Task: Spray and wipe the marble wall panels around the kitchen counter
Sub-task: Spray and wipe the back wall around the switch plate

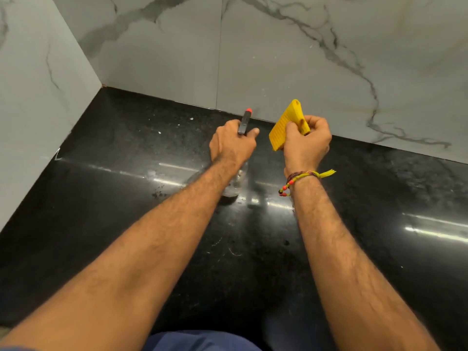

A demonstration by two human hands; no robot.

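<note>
One bottle (236,182) is seen, a clear spray bottle gripped at the neck by the left hand (231,144), fingers curled tight round the dark trigger head with its red nozzle (249,110) aimed at the back wall. Whether any liquid is inside cannot be told; the body is largely hidden under the wrist and only a glassy lower part shows, down at the black bench (126,198). One yellow cloth (283,127), ribbed and folded, is pinched upright by the right hand (305,144), thumb and fingers clamped on its edge, just in front of the wall. Two marble panels are counted on the back wall (291,67), split by one thin seam, with a third panel (38,97) on the left side. One beaded thread band (301,177) is worn on the right wrist. White specks are scattered over the bench; some blue clothing (200,342) is cut off at the bottom edge.
</note>
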